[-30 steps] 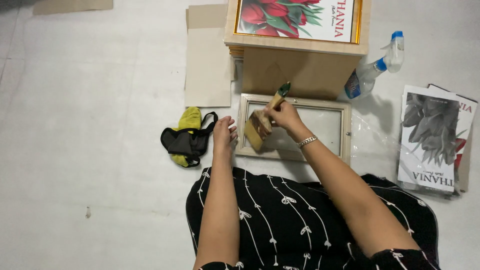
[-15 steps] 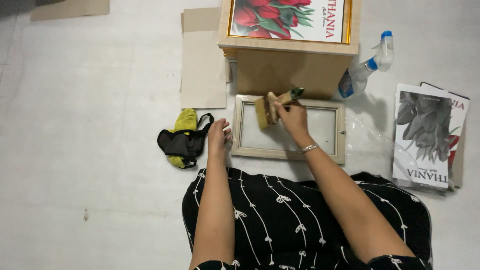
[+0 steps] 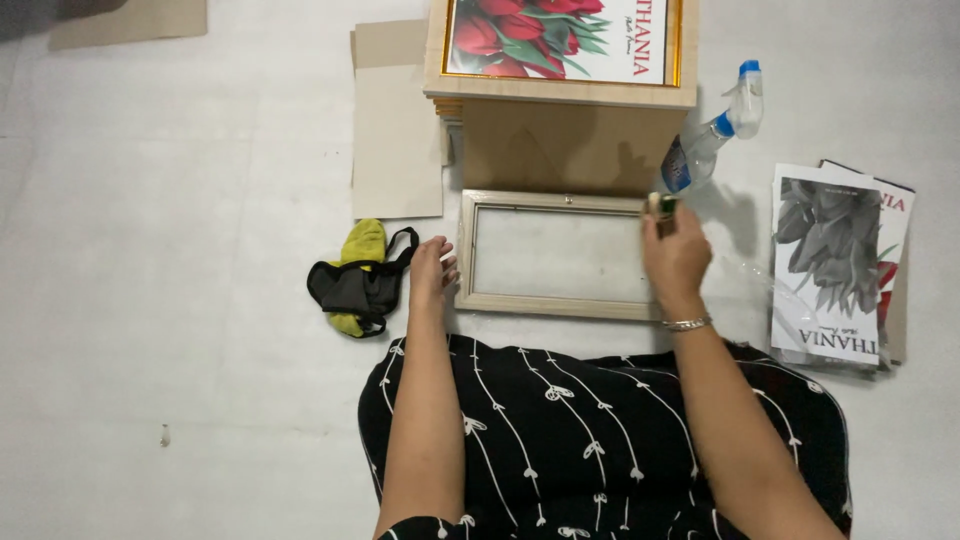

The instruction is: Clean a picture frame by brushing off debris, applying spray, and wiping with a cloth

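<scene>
A pale frame (image 3: 556,254) lies flat on the floor (image 3: 180,200). The left hand (image 3: 430,270) rests open on the frame's left edge. The right hand (image 3: 676,258) is closed around a brush (image 3: 660,208) at the frame's right edge, near a spray bottle (image 3: 712,138).

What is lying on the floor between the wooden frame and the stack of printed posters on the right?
In the head view, only crumpled clear plastic film lies between the wooden frame and the stack of posters; the right hand hovers at the frame's right edge.
</scene>
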